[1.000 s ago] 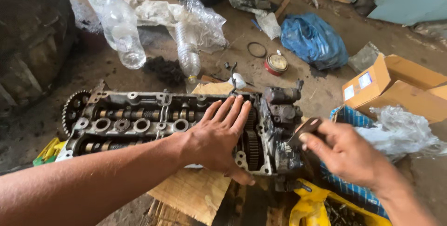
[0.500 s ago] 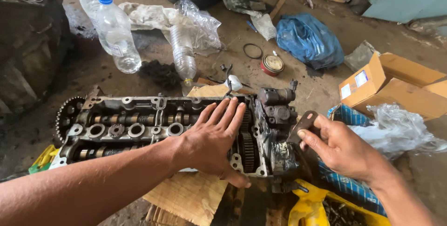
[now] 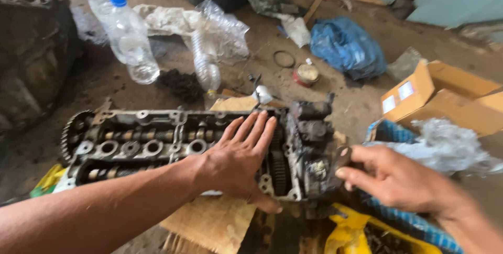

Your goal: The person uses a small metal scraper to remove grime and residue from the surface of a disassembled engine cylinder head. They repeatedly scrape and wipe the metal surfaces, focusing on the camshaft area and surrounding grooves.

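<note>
A dirty metal engine cylinder head point(image 3: 141, 141) lies lengthwise on a piece of cardboard point(image 3: 209, 222) on the ground, with a toothed gear at its left end and a dark block of parts at its right end point(image 3: 312, 128). My left hand point(image 3: 241, 159) rests flat on the top of the head near its right end, fingers spread. My right hand point(image 3: 398, 180) is just right of that end, fingers pinched on a small dark metal piece point(image 3: 343, 157) close to the block.
Two clear plastic bottles point(image 3: 128, 39) lie at the back left beside crumpled plastic. A blue bag point(image 3: 346, 47), a small round tin point(image 3: 306, 73) and a ring lie behind. An open cardboard box point(image 3: 435, 94) is at right, a yellow bag point(image 3: 361, 233) in front.
The view has shifted slightly. My left hand stays flat on the head. My right hand with the small piece has moved a little closer to the head's right end.
</note>
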